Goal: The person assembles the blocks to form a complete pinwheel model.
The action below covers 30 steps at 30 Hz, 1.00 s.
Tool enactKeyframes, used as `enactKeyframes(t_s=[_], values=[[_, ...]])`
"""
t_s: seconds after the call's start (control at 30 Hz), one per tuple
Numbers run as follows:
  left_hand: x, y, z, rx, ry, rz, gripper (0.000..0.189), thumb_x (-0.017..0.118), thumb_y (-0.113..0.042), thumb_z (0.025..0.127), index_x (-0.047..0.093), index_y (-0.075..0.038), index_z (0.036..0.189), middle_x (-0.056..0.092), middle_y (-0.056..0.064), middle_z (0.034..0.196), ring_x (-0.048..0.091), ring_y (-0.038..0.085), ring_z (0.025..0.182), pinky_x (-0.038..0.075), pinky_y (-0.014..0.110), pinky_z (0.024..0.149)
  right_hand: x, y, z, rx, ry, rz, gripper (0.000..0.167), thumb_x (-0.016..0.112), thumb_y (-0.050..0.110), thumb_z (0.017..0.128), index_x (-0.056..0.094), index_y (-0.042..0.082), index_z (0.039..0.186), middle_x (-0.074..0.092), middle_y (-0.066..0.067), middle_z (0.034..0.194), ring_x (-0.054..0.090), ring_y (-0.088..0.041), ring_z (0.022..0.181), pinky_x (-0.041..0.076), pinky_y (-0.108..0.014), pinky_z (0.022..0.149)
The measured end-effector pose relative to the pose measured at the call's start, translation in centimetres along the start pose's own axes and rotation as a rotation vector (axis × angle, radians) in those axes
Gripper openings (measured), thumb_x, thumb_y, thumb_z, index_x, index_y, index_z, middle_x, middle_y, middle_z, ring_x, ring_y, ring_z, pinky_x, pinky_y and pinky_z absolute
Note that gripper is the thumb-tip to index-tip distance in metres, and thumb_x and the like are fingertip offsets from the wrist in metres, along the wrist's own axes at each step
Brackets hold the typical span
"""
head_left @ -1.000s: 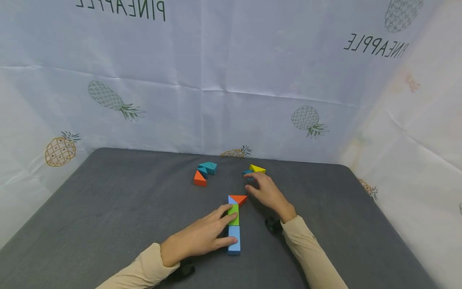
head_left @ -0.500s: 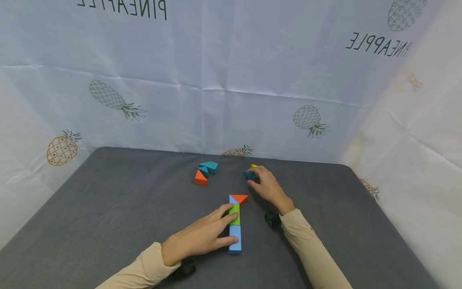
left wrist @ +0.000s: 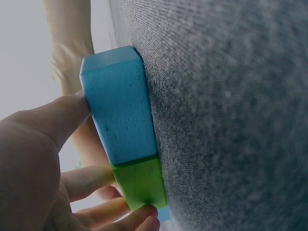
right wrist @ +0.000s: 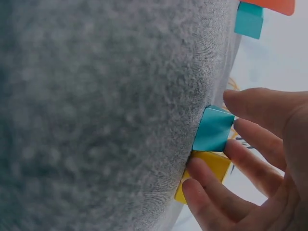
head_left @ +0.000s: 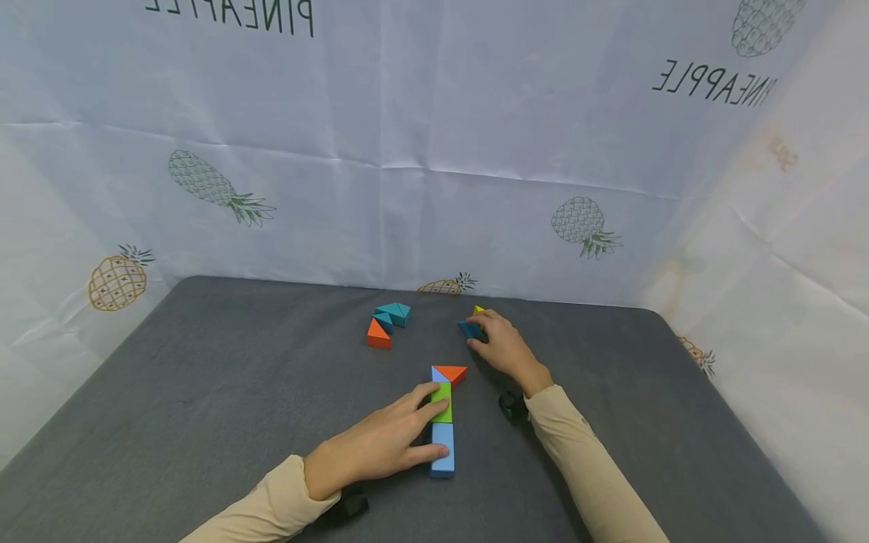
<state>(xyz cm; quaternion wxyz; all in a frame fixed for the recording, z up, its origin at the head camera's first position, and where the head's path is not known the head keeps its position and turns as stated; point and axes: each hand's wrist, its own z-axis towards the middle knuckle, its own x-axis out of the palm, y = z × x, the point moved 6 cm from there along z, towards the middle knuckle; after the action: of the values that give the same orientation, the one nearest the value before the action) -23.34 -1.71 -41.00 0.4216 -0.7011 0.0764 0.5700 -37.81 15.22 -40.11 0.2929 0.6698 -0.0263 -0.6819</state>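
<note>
My left hand (head_left: 376,445) lies over a row of blocks, thumb on the light blue rectangular block (head_left: 443,461) and fingertips on the green block (head_left: 441,413). Its fingers look relaxed. Beyond the green one, a light blue triangle (head_left: 437,375) and an orange triangle (head_left: 453,372) finish the row. My right hand (head_left: 508,351) is at a teal triangular block (right wrist: 214,130), with the thumb tip apart from it and fingertips close to its side. Two other fingers touch the yellow block (right wrist: 216,166) beside it, which the hand partly covers in the head view.
Several blocks stand to the left near the back: teal triangles (head_left: 395,314) and an orange triangle (head_left: 378,335). The dark grey table (head_left: 224,392) ends at a pineapple-print cloth (head_left: 434,151) hanging behind.
My right hand has moved slightly forward, its fingers lowering over the teal and yellow blocks. The left hand keeps its place on the row.
</note>
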Motion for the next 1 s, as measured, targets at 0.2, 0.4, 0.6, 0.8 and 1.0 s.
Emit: enactKeyframes(t_s=[0.2, 0.4, 0.6, 0.8, 1.0], values=[[0.0, 0.03, 0.09, -0.006, 0.009, -0.006, 0.067, 0.056, -0.051, 0.098, 0.044, -0.011, 0.15, 0.028, 0.009, 0.16, 0.042, 0.024, 0.142, 0.045, 0.044, 0.109, 0.1, 0.05, 0.04, 0.003, 0.015, 0.003, 0.044, 0.069, 0.017, 0.094, 0.059, 0.003, 0.134, 0.052, -0.02, 0.138, 0.057, -0.035, 0.121, 0.049, -0.051, 0.099], [-0.07, -0.01, 0.04, -0.005, 0.004, -0.006, 0.066, 0.056, -0.05, 0.098, 0.044, -0.011, 0.15, 0.028, 0.009, 0.159, 0.043, 0.024, 0.141, 0.045, 0.044, 0.108, 0.36, 0.27, 0.16, -0.015, 0.025, 0.024, 0.031, 0.072, 0.016, 0.092, 0.067, 0.003, 0.119, 0.056, -0.018, 0.121, 0.059, -0.029, 0.1, 0.053, -0.045, 0.089], [-0.11, -0.11, -0.07, 0.0, -0.003, 0.001, 0.065, 0.057, -0.049, 0.098, 0.045, -0.01, 0.149, 0.029, 0.01, 0.159, 0.043, 0.024, 0.14, 0.045, 0.044, 0.108, 0.55, 0.46, 0.29, -0.007, 0.043, 0.033, 0.02, 0.074, 0.013, 0.09, 0.068, 0.006, 0.107, 0.059, -0.016, 0.115, 0.06, -0.027, 0.098, 0.052, -0.045, 0.088], [-0.13, -0.09, -0.02, -0.011, 0.006, -0.002, 0.066, 0.057, -0.049, 0.098, 0.044, -0.011, 0.15, 0.028, 0.01, 0.16, 0.042, 0.024, 0.141, 0.045, 0.044, 0.109, 0.61, 0.65, 0.41, 0.013, 0.054, 0.017, 0.018, 0.073, 0.012, 0.09, 0.068, 0.008, 0.107, 0.066, -0.014, 0.112, 0.062, -0.027, 0.101, 0.053, -0.045, 0.089], [-0.09, -0.06, 0.02, -0.011, 0.008, 0.002, 0.067, 0.056, -0.051, 0.098, 0.044, -0.011, 0.15, 0.028, 0.009, 0.16, 0.042, 0.024, 0.141, 0.045, 0.045, 0.109, 0.66, 0.66, 0.35, 0.013, 0.066, 0.013, 0.019, 0.074, 0.011, 0.089, 0.069, 0.007, 0.107, 0.069, -0.011, 0.109, 0.063, -0.025, 0.097, 0.054, -0.044, 0.087]])
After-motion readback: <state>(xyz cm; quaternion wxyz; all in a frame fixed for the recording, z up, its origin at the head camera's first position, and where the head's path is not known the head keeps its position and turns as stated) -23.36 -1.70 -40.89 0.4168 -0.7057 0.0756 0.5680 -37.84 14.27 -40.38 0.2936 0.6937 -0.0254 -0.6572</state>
